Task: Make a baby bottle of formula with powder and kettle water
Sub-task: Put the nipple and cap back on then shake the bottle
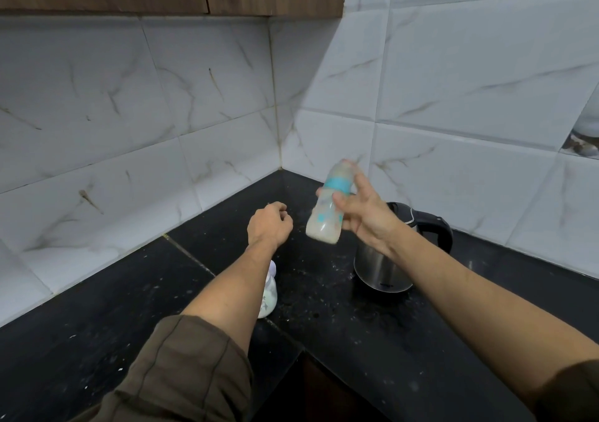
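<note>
Head view, mixing stage. The right hand (363,217) grips the baby bottle (324,224) around its teal collar (337,184), thumb across the front and one finger running up toward the top. The bottle is held in the air over the black desk (129,292), near the tiled corner, tilted with its base down and to the left. Its outline is blurred, and a milky liquid lies in the lower end. The step in hand is probably shaking. The left hand (269,224) hovers beside it, fingers loosely curled and holding nothing. The steel kettle (372,266) stands on the desk under the right forearm. A second small white bottle (268,295) is half hidden behind the left forearm. Pale specks are scattered across the desk.

Hazards, as judged:
- A collar not fully tightened would let formula leak or spray out.
- The grip is one-handed at mid-body, so a wet surface could let the bottle slip onto the desk or the kettle.
- A wide swing could knock the kettle.
- Warm water may build pressure and push liquid through the top.
</note>
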A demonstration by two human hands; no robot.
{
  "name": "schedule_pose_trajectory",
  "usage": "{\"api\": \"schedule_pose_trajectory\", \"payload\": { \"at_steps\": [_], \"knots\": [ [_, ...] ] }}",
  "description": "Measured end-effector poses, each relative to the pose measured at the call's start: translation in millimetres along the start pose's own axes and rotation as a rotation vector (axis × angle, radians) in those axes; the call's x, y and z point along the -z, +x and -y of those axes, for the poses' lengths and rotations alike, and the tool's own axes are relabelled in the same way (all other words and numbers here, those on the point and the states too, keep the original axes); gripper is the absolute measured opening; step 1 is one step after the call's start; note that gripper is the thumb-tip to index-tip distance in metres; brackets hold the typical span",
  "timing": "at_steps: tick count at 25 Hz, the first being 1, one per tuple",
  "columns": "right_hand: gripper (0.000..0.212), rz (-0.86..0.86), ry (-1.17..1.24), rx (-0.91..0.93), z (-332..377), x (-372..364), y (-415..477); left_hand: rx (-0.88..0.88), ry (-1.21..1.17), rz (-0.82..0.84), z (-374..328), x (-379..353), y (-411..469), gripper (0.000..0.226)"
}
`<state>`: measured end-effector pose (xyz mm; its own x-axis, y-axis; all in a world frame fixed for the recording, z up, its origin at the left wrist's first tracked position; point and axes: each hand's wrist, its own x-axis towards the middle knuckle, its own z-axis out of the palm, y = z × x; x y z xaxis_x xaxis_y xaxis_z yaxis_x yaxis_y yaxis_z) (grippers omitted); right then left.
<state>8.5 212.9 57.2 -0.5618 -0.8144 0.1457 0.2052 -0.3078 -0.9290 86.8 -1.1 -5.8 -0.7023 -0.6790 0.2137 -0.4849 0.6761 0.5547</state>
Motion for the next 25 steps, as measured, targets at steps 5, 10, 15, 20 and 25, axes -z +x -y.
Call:
{"api": "schedule_pose_trajectory", "payload": {
  "at_steps": [5,10,15,20,25],
  "knots": [
    [0.080,0.071,-0.071,-0.025,-2,-4,-7,-0.012,0.000,0.008,-3,-2,-1,0.039],
    [0.084,0.071,-0.074,-0.034,7,-2,-4,-0.006,-0.009,0.002,-2,-3,1,0.037],
    [0.086,0.165,-0.180,-0.063,0,-8,-10,-0.014,-0.002,0.015,-3,-3,0,0.035],
    [0.090,0.163,-0.090,-0.082,-4,-5,-7,-0.003,-0.008,0.000,2,-3,-1,0.036],
    [0.064,0.016,-0.090,-0.110,-14,-2,-11,0.001,-0.001,-0.003,4,-3,-3,0.036]
  ]
}}
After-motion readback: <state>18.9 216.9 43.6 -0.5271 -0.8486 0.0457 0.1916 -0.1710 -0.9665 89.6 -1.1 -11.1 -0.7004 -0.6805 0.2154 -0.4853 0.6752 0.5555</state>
